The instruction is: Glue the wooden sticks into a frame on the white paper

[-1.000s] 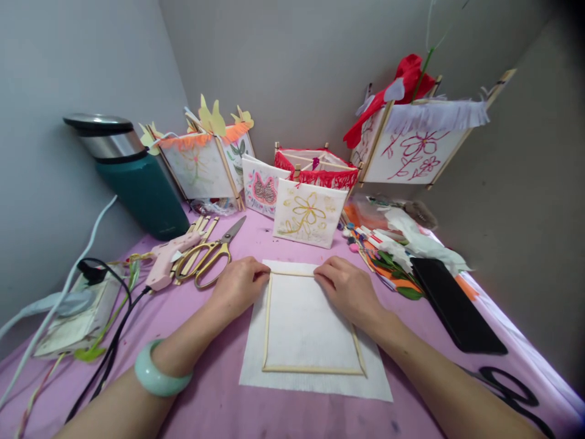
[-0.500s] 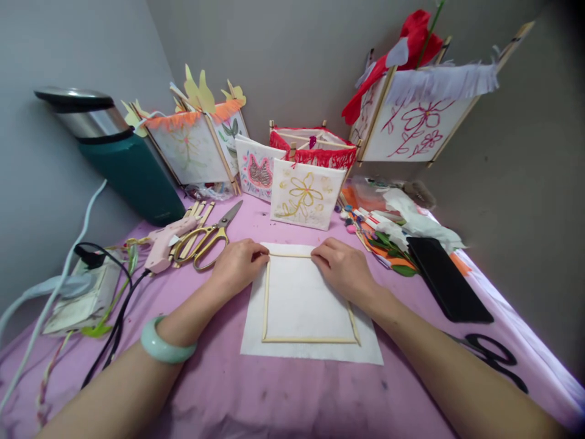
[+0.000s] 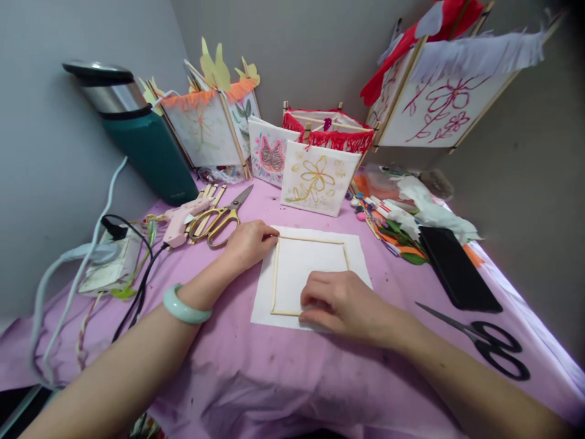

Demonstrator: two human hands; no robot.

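Note:
A square frame of thin pale wooden sticks [image 3: 275,274] lies on a white sheet [image 3: 261,305] on the table. My left hand [image 3: 250,242] is closed, its thumb and fingertips pinching the frame's far left corner. Over the near side of the frame is my right hand [image 3: 340,305]. Its fingers are curled, and the thumb and fingertips meet at the near stick. This hand hides the near right corner and part of the right stick. The left, far and upper right parts of the frame stay visible.
Gold-handled scissors [image 3: 222,221] and a pink glue gun [image 3: 183,219] lie left, before a green bottle [image 3: 146,152]. Decorated lanterns [image 3: 320,177] stand behind. On the right are black scissors [image 3: 491,341], a phone [image 3: 459,268] and craft scraps [image 3: 397,225]. Purple cloth [image 3: 274,378] covers the table.
My right hand has moved from the frame's far right corner to its near stick. My left hand stays at the far left corner. The view has shifted slightly.

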